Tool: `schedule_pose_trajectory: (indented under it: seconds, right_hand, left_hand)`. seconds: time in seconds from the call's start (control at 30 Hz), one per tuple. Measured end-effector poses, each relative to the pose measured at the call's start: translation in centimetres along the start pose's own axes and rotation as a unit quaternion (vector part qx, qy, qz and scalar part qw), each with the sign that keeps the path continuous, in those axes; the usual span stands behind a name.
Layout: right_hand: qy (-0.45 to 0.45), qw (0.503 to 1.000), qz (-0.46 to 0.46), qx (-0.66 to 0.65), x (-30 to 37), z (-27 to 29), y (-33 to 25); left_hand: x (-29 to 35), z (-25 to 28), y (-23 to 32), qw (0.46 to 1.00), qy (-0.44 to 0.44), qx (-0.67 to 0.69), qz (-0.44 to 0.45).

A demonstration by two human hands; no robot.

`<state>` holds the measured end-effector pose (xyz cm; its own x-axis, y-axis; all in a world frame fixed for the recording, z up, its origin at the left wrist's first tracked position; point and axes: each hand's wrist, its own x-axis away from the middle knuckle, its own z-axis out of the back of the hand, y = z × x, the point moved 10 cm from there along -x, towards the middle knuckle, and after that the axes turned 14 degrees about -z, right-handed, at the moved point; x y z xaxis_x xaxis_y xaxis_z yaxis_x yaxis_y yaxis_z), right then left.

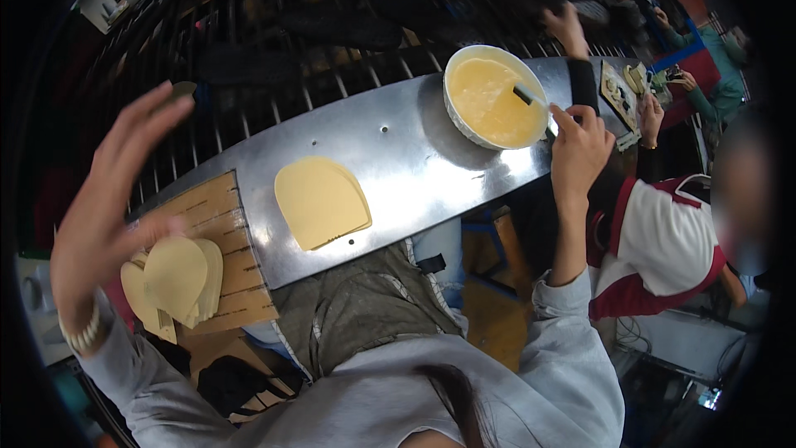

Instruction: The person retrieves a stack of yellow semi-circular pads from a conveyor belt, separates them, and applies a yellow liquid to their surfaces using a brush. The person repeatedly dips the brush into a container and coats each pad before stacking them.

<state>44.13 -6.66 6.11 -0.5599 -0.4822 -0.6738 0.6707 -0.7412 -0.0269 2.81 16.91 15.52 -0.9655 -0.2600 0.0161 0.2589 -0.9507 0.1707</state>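
Worktop: curved metal worktop running from lower left to upper right.
Centre: stack of yellow insoles.
Upper right: white bowl of yellow glue.
Left end: wooden board bearing more yellow cut pieces.

You sit at a curved steel worktop with a wooden board at its left end. A dark slatted rack runs behind it. To your right, seated co-workers share the dim line.
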Motion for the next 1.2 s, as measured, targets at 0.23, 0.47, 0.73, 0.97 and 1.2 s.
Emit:
schedule_pose_trajectory:
  seconds: [0.23,0.47,0.73,0.97,1.2]
  right_hand:
    - [0.112,0.988,-0.053,-0.095,0.1,3.6,1.7]
    - [-0.107,0.943,-0.206,-0.238,-0.7,1.1,3.9]
    - [-0.032,0.999,0.036,0.013,-0.4,8.2,-0.1]
    - [-0.041,0.919,-0.170,-0.354,-1.5,7.0,0.4]
    - [-0.317,0.848,0.157,-0.394,6.0,1.6,-18.2]
  left_hand:
    - [1.4,-2.5,11.6,0.972,0.028,0.207,-0.112]
    - [0.6,-11.0,8.6,0.919,0.290,0.261,0.061]
    - [3.0,-21.4,5.9,0.822,0.398,0.319,0.252]
    - [5.0,-20.4,6.5,0.868,0.412,0.173,0.218]
    - [4.5,-20.7,8.4,0.861,0.444,0.126,0.215]
